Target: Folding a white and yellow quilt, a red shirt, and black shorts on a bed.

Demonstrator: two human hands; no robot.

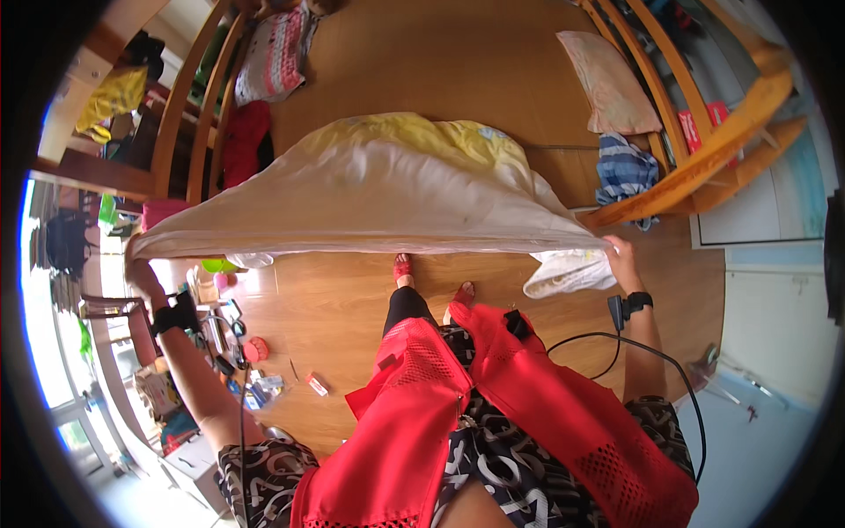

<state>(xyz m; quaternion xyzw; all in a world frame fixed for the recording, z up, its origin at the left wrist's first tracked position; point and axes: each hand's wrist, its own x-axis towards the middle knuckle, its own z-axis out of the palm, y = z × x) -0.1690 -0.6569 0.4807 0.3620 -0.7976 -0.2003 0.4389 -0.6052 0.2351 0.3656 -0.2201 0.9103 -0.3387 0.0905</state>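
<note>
A large white and yellow cloth, likely a quilt or its cover (396, 191), is stretched wide in front of me. My left hand (142, 267) grips its left corner, partly hidden by the fabric. At the opposite corner, my right hand (622, 261) pinches the edge between thumb and fingers. The near edge runs taut between both hands, while the yellow patterned far part rests on the wooden bed board (422, 66). A loose white end (571, 272) hangs below the edge near my right hand.
Wooden bed rails (198, 112) flank the board, with a patterned pillow (274, 56) left and a pale pillow (607, 82) right. Blue checked cloth (624, 170) lies by the curved rail (700, 171). Small items and a red container (255, 348) sit on the floor at left. A black cable (686, 383) trails from my right wrist.
</note>
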